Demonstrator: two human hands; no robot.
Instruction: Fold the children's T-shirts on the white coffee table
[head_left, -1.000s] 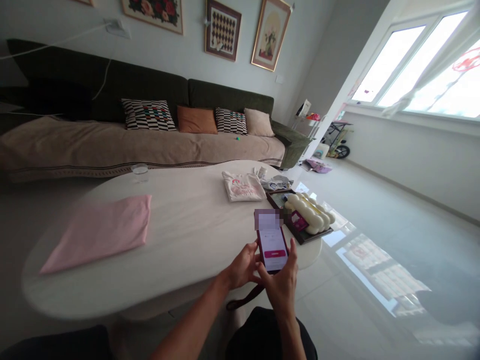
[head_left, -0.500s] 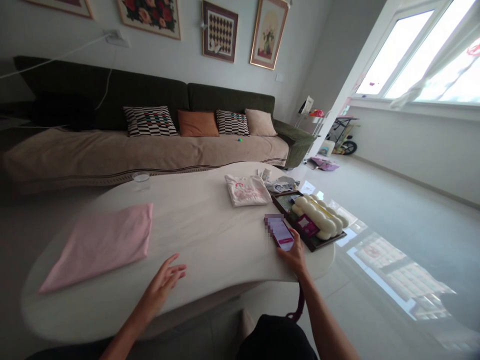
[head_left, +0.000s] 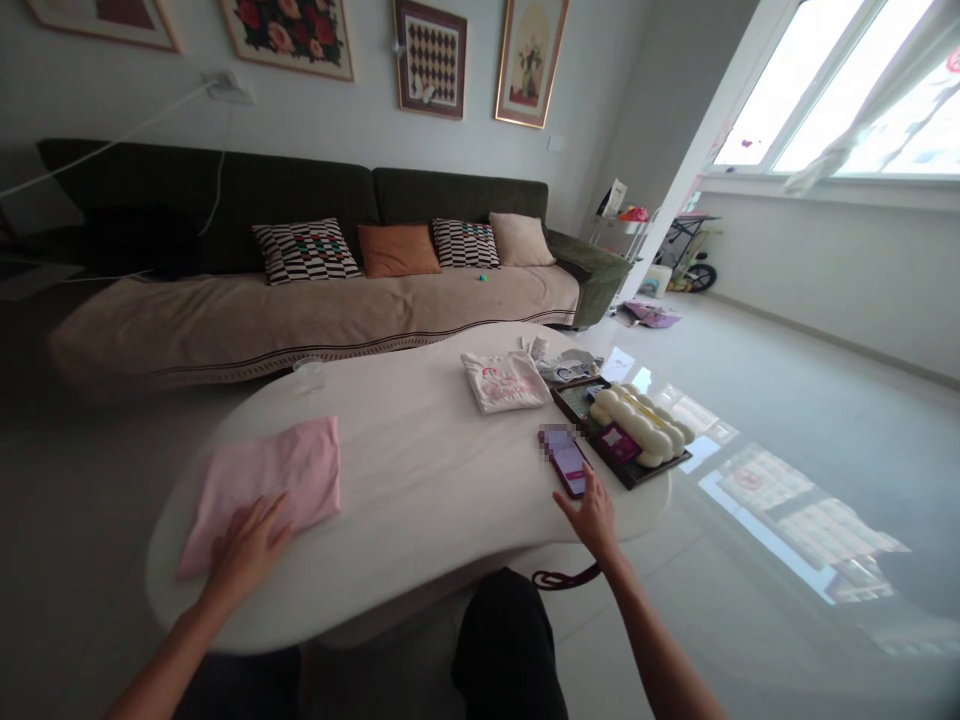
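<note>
My left hand [head_left: 246,542] lies flat with fingers spread on the near corner of a folded pink cloth [head_left: 271,482] on the white oval table [head_left: 420,480]. My right hand [head_left: 592,515] rests near the table's right edge, fingers apart, its fingertips just touching the near end of a phone [head_left: 568,465] that lies flat on the table with its screen lit. A folded white shirt with pink print [head_left: 504,381] lies farther back on the table.
A dark tray [head_left: 634,468] with a cream bumpy cushion-like object [head_left: 637,422] sits beside the phone. A glass [head_left: 308,376] stands at the table's far left edge. Behind is a long sofa [head_left: 315,290] with several pillows. Glossy floor stretches right toward windows.
The phone went from both hands down onto the table. My left hand swept left onto the pink cloth. My right hand let go of the phone and stays by it.
</note>
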